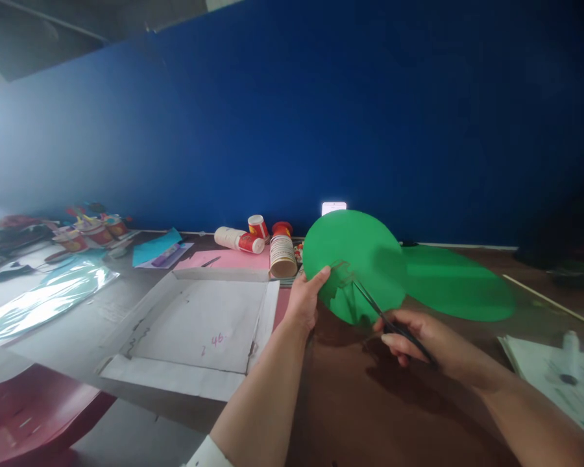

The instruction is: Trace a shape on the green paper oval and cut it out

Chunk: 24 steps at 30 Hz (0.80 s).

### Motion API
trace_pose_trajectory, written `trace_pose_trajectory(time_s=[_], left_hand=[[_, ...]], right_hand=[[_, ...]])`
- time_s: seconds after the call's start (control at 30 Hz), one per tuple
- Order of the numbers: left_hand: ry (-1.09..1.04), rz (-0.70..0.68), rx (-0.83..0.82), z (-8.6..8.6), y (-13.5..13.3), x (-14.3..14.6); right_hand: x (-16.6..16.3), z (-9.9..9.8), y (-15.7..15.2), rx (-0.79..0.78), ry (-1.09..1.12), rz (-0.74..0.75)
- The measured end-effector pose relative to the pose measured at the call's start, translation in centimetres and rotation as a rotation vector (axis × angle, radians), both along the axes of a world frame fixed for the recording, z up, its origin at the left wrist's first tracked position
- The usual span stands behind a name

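My left hand (307,295) pinches the left edge of a round green paper disc (357,246), thumb on its near face. The disc is held up, tilted toward me, above the brown table. Brownish drawn lines mark the lower left part of the disc. In my right hand (409,331) is a pair of dark scissors (367,298). Their tips point up and left at the drawn lines; whether they touch the paper I cannot tell. A second green paper sheet (460,285) with a rounded edge lies behind on the right.
Left of my arm sits a shallow white box lid (199,324). Behind it are pink paper (228,259), stacked paper cups (283,256) and a phone (333,207) against the blue partition (321,97). A wooden stick (549,299) and a glue bottle (571,357) lie at the right.
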<state>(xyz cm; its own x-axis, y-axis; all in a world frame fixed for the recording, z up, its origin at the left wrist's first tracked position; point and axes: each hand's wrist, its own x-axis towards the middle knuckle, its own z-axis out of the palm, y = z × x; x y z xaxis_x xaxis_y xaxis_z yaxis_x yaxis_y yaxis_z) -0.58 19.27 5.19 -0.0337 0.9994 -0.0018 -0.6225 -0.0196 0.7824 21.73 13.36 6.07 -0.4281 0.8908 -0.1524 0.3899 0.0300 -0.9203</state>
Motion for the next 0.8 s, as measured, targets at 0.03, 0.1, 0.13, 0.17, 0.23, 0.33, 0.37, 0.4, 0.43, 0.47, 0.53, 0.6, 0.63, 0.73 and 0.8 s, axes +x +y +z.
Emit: trace_pose_trajectory(time_s=[0.03,0.1,0.13,0.17,0.23,0.33,0.37,0.4,0.43,0.47,0.53,0.6,0.63,0.73,0.8], left_hand=[[0.017,-0.002,0.003,-0.1,0.0,0.0],[0.054,-0.018,0.009,-0.2,-0.1,0.0],[0.071,-0.033,0.009,-0.2,-0.2,0.0],[0.083,-0.049,0.009,-0.2,-0.2,0.0],[0.092,-0.086,0.008,-0.1,-0.5,0.1],[0.100,-0.119,0.015,0.1,-0.8,0.3],[0.108,-0.122,0.018,0.2,-0.8,0.3],[0.118,-0.123,0.021,0.3,-0.9,0.3],[0.128,-0.125,0.024,0.4,-0.9,0.3],[0.139,-0.127,0.026,0.4,-0.9,0.3],[0.161,-0.131,0.027,0.3,-0.8,0.3],[0.183,-0.130,0.037,0.3,-0.7,0.2],[0.193,-0.132,0.046,0.2,-0.7,0.2],[0.220,-0.148,0.067,0.3,-0.7,0.1],[0.241,-0.161,0.063,0.3,-0.8,0.0]], right_hand=[[-0.1,0.1,0.0,0.001,0.010,-0.002],[-0.2,0.2,-0.1,0.007,0.040,-0.006],[-0.3,0.3,-0.1,0.011,0.056,-0.010],[-0.3,0.3,-0.1,0.012,0.071,-0.017],[-0.5,0.3,-0.2,0.004,0.096,-0.050],[-0.8,0.1,-0.3,-0.042,0.146,-0.118],[-0.9,0.0,-0.3,-0.058,0.168,-0.135],[-0.9,-0.1,-0.3,-0.073,0.191,-0.145],[-1.0,-0.1,-0.3,-0.084,0.216,-0.148],[-1.0,-0.2,-0.4,-0.090,0.242,-0.150],[-1.1,-0.2,-0.4,-0.096,0.299,-0.157],[-1.2,-0.1,-0.4,-0.105,0.346,-0.177],[-1.2,0.0,-0.5,-0.108,0.365,-0.188],[-1.3,0.1,-0.6,-0.126,0.414,-0.208],[-1.2,0.1,-0.6,-0.137,0.445,-0.214]])
